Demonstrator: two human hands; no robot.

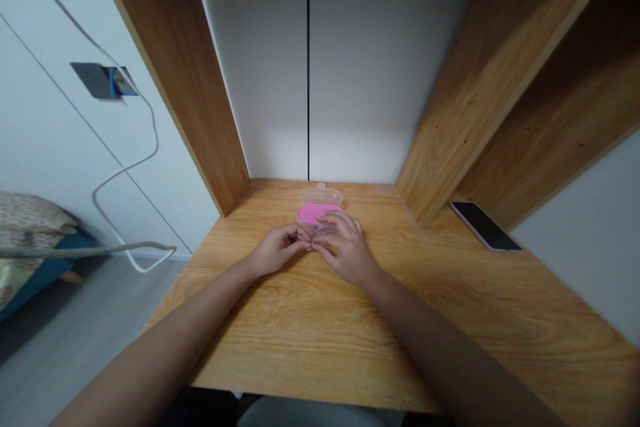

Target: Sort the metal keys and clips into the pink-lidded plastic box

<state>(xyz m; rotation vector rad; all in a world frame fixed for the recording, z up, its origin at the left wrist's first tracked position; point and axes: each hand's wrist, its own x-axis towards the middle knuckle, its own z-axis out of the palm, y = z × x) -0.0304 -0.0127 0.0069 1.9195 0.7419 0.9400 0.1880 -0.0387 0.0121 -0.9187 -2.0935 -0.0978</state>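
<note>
A small pink box [311, 213] with a clear lid [321, 195] raised behind it sits on the wooden desk [350, 320], near the back of the alcove. My left hand [278, 250] is curled just in front of the box, its fingertips pinched together on something too small to make out. My right hand [346, 248] lies beside it with the fingers bent over the box's near right edge, its thumb and forefinger meeting the left hand's fingertips. Both forearms reach in from the bottom of the view.
A black phone [485, 226] lies flat at the desk's right, by the wooden side panel [465, 107]. A white cable [130, 173] hangs from a wall socket [103, 80] on the left. A bed [30, 240] stands at the far left.
</note>
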